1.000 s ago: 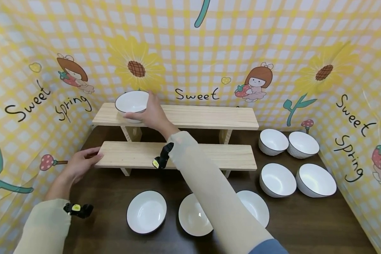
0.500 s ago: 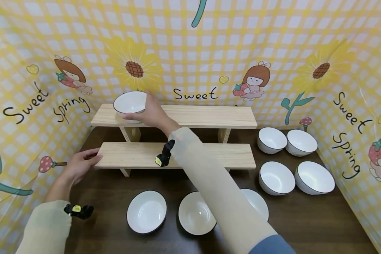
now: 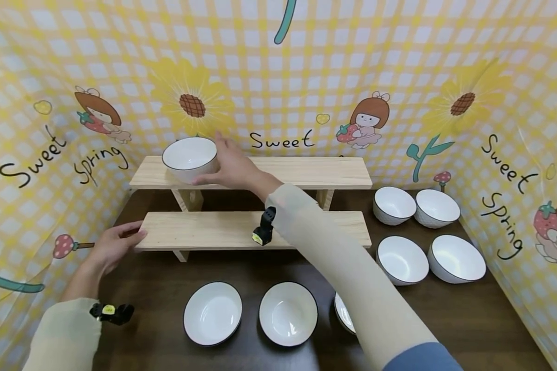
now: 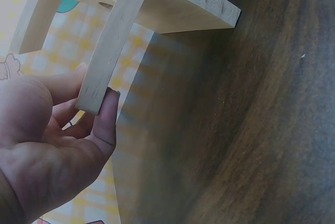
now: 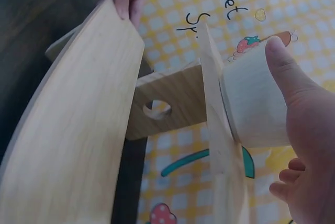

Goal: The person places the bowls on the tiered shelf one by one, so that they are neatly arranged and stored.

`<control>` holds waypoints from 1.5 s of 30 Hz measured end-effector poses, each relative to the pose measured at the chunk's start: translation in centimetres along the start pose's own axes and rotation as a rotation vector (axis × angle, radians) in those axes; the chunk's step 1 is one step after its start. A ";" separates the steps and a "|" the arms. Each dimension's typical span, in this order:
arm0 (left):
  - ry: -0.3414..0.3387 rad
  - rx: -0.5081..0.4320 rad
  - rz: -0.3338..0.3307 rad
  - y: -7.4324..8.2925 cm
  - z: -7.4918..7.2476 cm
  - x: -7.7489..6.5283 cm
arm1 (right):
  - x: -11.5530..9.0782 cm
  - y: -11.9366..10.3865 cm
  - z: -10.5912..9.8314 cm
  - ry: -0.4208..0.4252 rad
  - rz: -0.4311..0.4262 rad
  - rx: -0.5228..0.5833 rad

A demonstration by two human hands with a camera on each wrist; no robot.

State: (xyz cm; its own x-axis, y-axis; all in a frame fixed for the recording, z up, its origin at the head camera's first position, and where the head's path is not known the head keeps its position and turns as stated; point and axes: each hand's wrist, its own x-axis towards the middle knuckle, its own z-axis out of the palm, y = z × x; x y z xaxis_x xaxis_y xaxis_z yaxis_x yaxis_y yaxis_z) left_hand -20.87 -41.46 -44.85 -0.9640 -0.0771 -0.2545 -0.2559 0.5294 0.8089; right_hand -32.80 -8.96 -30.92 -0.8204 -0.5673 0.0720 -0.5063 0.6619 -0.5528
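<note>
A white bowl [image 3: 190, 154] with a dark rim stands upright at the left end of the upper board [image 3: 301, 173] of a two-tier wooden rack. My right hand [image 3: 239, 168] is at the bowl's right side, fingers spread behind it and thumb along the front. In the right wrist view the thumb lies straight along the bowl's wall [image 5: 254, 96], and the other fingers hang below, off the wall. My left hand [image 3: 113, 248] pinches the left end of the lower board [image 3: 190, 232]; the left wrist view has the board's end [image 4: 104, 77] between thumb and fingers.
Several white bowls stand at the right, among them a near one [image 3: 403, 260] and a far one [image 3: 394, 205]. In front are a left bowl [image 3: 212, 313], a middle bowl [image 3: 289, 314] and one partly hidden by my right sleeve [image 3: 348, 263]. Checked cloth [image 3: 283, 67] surrounds the dark table [image 3: 158, 288].
My right hand has loosened from the bowl and drawn slightly right, uncovering more of its rim. The bowl stays on the upper board. My left hand keeps its grip.
</note>
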 end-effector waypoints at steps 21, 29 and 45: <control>-0.026 0.004 -0.040 0.0 -0.4 -0.2 | -7.0 2.9 -3.2 -0.095 -0.182 -0.471; -0.030 -0.004 -0.044 0.0 -0.4 0.0 | -10.5 4.2 -3.4 -0.135 -0.235 -0.521; -0.051 -0.032 -0.034 0.0 -0.3 0.0 | -17.9 7.4 -3.5 -0.154 -0.345 -0.546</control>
State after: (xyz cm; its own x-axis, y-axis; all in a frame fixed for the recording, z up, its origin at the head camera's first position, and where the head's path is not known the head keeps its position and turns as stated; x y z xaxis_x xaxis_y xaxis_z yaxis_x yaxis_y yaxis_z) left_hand -20.89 -41.68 -44.72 -0.9500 -0.0504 -0.3082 -0.2912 0.4997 0.8158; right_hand -22.83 7.79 -33.34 -0.5600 -0.8280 0.0276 -0.8285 0.5598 -0.0162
